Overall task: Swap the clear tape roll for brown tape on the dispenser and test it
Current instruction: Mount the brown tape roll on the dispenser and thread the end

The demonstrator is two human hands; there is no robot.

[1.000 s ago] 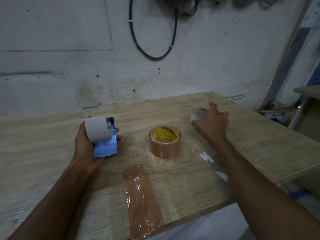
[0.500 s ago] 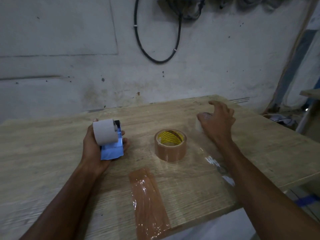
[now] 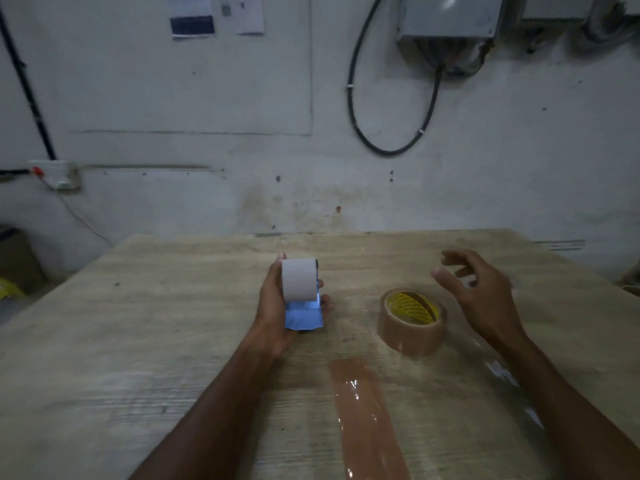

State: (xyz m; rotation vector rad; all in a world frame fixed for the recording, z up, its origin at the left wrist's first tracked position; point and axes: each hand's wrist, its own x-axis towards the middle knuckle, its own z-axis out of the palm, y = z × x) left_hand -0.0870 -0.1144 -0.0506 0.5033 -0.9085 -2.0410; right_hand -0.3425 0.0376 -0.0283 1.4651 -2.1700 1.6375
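Table stretches bare and wide to the left of the brown tape roll, its far edge meeting the wall. The roll lies flat, yellow core up. Left of it the left hand grips the blue dispenser, whose pale spool faces up. Beyond and right of the roll the right hand hovers with fingers spread, holding nothing; blur smears whatever lies behind it. Nearer than the roll a brown tape strip runs off the bottom edge.
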